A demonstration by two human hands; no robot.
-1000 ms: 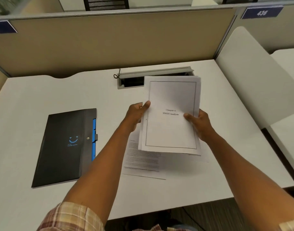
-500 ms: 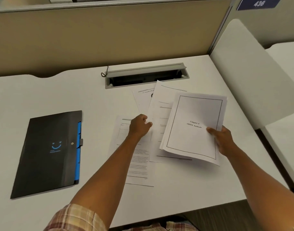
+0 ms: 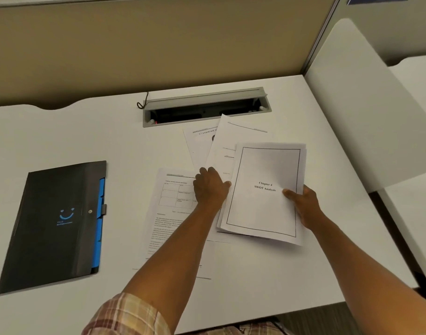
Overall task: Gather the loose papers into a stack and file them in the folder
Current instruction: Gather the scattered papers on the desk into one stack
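My right hand (image 3: 301,204) grips a small stack of papers (image 3: 262,192) by its right edge, the top sheet reading "Chapter 4 SWOT Analysis", held just above the white desk (image 3: 62,131). My left hand (image 3: 210,186) rests knuckles up on a loose sheet (image 3: 221,146) that lies partly under the stack, its fingers curled at that sheet's left edge. Another loose sheet (image 3: 197,141) lies behind it, and a sheet with a table (image 3: 171,201) lies under my left forearm. The black folder (image 3: 54,226) with blue tabs lies closed at the left.
A grey cable box (image 3: 204,106) with its lid open is sunk in the desk behind the papers. A beige partition (image 3: 158,44) closes the back, and a white divider panel (image 3: 364,117) stands at the right edge.
My left hand let go of the stack and came down onto the loose sheets on the desk. My right hand carried the stack right and lowered it, then straightened it.
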